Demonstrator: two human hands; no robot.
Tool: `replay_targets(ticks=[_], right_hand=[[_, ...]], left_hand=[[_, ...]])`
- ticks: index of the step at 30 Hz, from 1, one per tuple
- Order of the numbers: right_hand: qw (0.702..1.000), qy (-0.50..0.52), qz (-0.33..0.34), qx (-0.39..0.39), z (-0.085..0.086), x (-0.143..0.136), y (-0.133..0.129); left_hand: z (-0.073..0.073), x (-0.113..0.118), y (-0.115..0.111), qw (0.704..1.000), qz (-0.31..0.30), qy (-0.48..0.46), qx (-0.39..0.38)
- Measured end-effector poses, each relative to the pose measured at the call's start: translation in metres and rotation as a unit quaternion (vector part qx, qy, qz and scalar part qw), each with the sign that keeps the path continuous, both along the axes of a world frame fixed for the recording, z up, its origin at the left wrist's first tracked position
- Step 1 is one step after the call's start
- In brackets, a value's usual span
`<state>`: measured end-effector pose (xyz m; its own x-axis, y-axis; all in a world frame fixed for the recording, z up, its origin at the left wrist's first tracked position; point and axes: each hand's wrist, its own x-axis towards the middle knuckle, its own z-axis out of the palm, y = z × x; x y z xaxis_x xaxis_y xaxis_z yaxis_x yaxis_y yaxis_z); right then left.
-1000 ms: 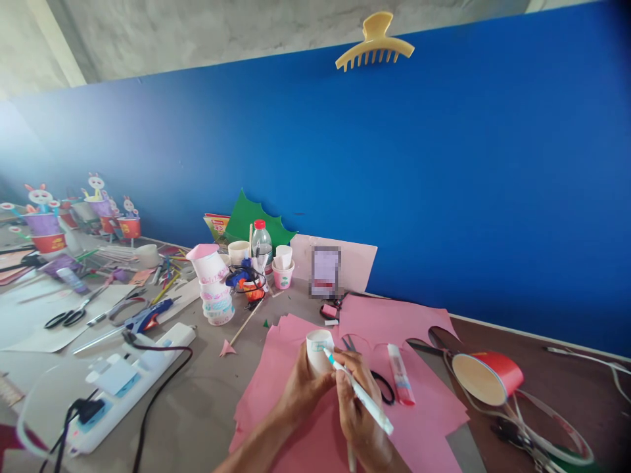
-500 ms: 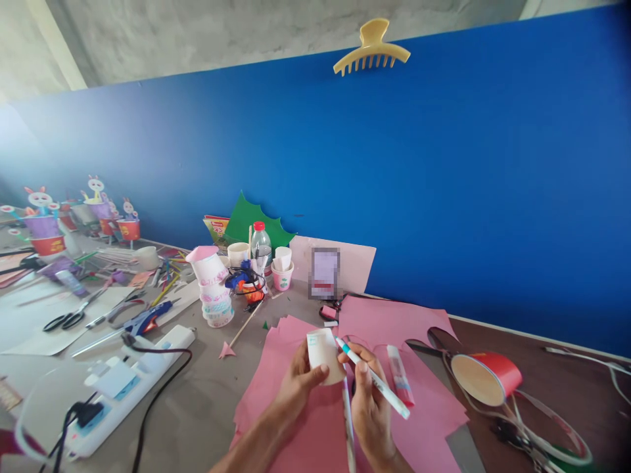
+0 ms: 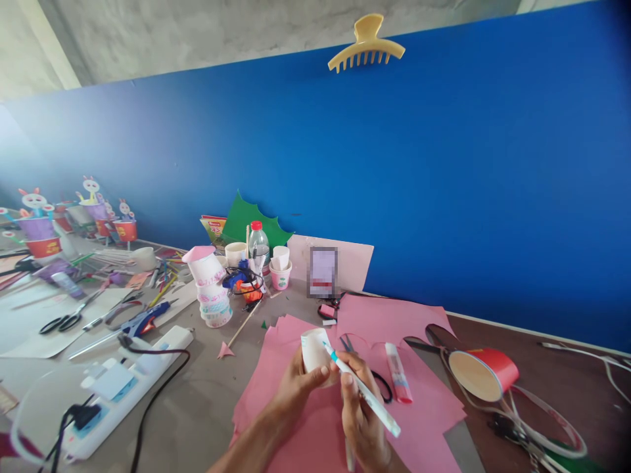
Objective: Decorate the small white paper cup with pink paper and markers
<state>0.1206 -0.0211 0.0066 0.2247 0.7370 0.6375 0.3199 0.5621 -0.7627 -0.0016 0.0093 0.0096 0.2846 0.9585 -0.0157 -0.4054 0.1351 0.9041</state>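
Observation:
My left hand (image 3: 294, 386) is wrapped round a small white paper cup (image 3: 313, 349), thumb across its front, above the pink paper (image 3: 276, 394). In my right hand (image 3: 362, 407) is a white marker (image 3: 367, 394) with a turquoise tip end, held like a pen. Its tip meets or nearly meets the cup's upper right side. Faint turquoise marks show near the cup's rim. Scissors (image 3: 385, 386) lie partly hidden behind my right hand. A glue stick (image 3: 398, 373) with a red base rests on the pink paper to the right.
A stack of decorated paper cups (image 3: 215, 289) stands at centre left, near a bottle (image 3: 258, 244). A power strip (image 3: 138, 387) and a glue gun (image 3: 148, 318) lie left. At right, a red cup (image 3: 488, 373) lies on its side among cables. A blue partition (image 3: 444, 164) rises behind.
My right hand has brought the marker tip left, from beside the cup's edge onto or close to its surface. The cup has turned slightly, and more of the scissors shows.

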Motion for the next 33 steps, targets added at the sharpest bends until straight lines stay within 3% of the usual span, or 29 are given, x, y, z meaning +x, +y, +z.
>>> replay_targets(ticks=[7,17,33], right_hand=[[0.999,-0.026,0.037,0.020,0.0057,0.0003,0.0009],[0.996,-0.063,0.034,0.044,0.0043,0.0019,0.0042],[0.999,0.009,0.045,0.007,0.0075,0.0044,0.0027]], left_hand=[[-0.0073,0.0016,0.0018,1.000,0.005,0.012,0.015],[-0.0034,0.0025,0.0001,1.000,0.003,0.019,0.006],[-0.0029,0.0019,0.0020,1.000,0.000,0.016,0.008]])
